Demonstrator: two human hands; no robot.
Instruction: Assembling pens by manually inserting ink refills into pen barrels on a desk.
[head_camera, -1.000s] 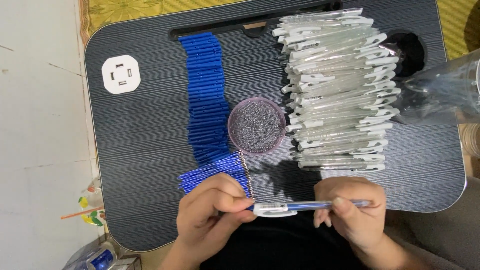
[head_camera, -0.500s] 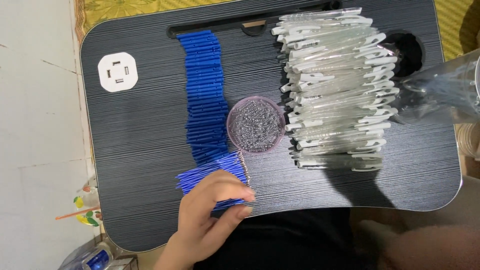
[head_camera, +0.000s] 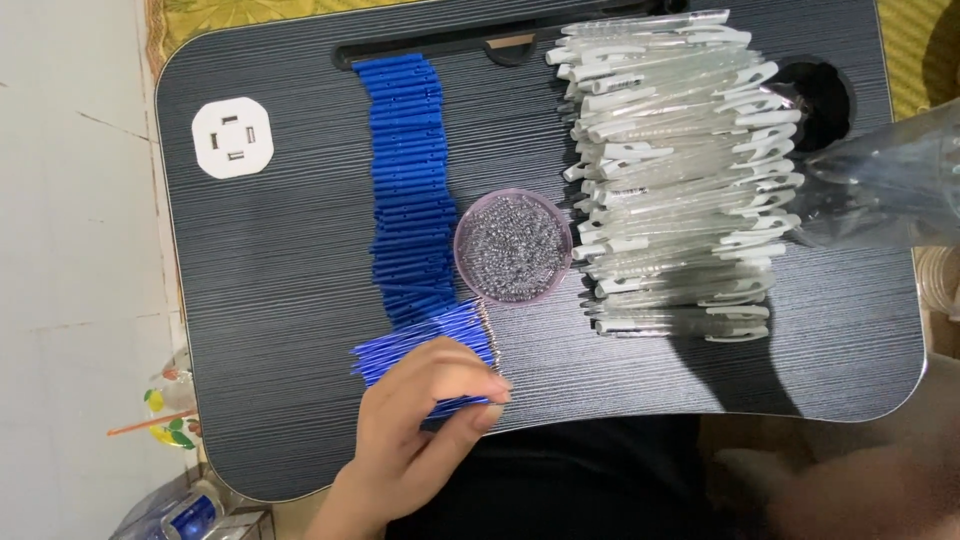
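Landmark: bowl (head_camera: 513, 247), round, clear-pink, full of tiny metal bits, set mid-tray.
Tray: dark ribbed lap tray (head_camera: 280, 280); white socket plate (head_camera: 231, 138) at far-left corner, well apart from bowl.
Refills: blue refills (head_camera: 420, 345) fanned just below-left of bowl, metal tips pointed twd bowl side.
L hand: left hand (head_camera: 420, 420) laid over near end of refills, fingers curled onto them, thumb tip pressed at tray edge; a few refills pinched, grip not fully seen.
R hand: right hand (head_camera: 850, 490) blurred at bottom-right, far from bowl; open or closed can't be told.
Caps: blue caps (head_camera: 408, 180) stacked in a column, just left of bowl.
Barrels: clear barrels (head_camera: 675, 170) w/ white clips piled right of bowl, nearly touching it.
Bag: clear plastic bag (head_camera: 890, 185) beyond barrels, at right edge.
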